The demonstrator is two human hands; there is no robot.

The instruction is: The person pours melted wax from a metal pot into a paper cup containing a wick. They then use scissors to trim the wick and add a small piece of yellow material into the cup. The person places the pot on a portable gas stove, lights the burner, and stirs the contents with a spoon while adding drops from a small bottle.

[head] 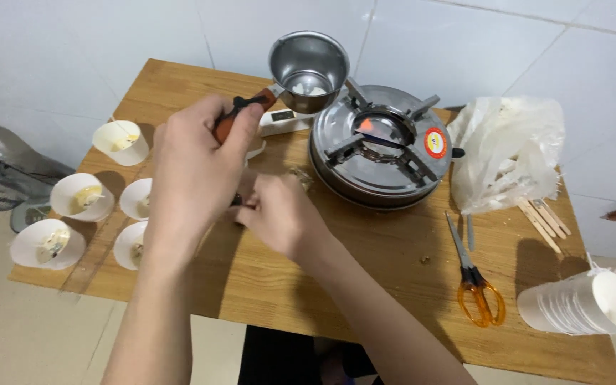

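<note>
While the right hand point(279, 214) sits closest to the camera, curled down low over the middle of the wooden surface point(365, 285), I honestly can't tell what it's pinching. The fingers are bunched together on something small right beside the paper cups, but the left forearm hides it, so whether it's closed on a thing or just pressing is a guess I won't make.

Just past it, the left hand point(197, 160) is wrapped tight around the orange-and-black handle point(245, 113) of a small steel melting pot point(309, 70). The pot is held up off the surface, roughly level, hanging between the cups and the round metal stove point(379, 153), with a bit of pale white stuff sitting in the bottom.

Off to the left there's a cluster of white paper cups point(83, 196), several with a yellowish dab or wick bit inside. To the right: orange-handled scissors point(475, 281), a few wooden sticks point(545, 219), a crumpled plastic bag point(507, 153), and a stack of unused cups point(586, 303) lying on its side at the near corner.

My read is this is the pouring stage, pot lifted and something being steadied in a cup. Next move would need the pot brought over a cup and tipped slowly, keeping the spout lined up with that narrow opening.
</note>
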